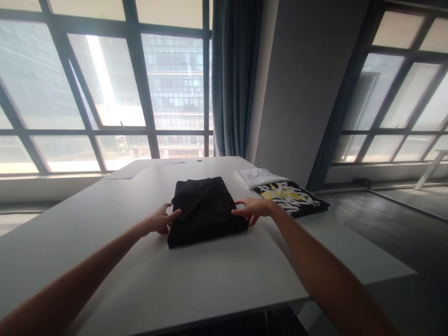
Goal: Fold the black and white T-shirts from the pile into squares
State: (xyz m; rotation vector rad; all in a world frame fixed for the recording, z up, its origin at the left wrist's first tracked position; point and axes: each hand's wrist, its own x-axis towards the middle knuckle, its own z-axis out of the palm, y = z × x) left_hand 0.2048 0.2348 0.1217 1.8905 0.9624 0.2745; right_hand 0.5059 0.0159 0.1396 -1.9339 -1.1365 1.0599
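Observation:
A folded black cloth (205, 212) lies on the white table (140, 280), in front of me. My left hand (163, 219) grips its left edge, thumb on top and fingers at the side. At the right edge, my right hand (252, 210) holds the same cloth in a similar way, with some fingertips hidden beneath it. The cloth looks roughly rectangular, narrower at its far end.
Behind my right hand are a folded white cloth (259, 177) and a black cloth with white and yellow print (292, 198). Thin sheets (129, 172) lie at the table's far left. Windows, a blue curtain (234, 79) and a pillar stand beyond.

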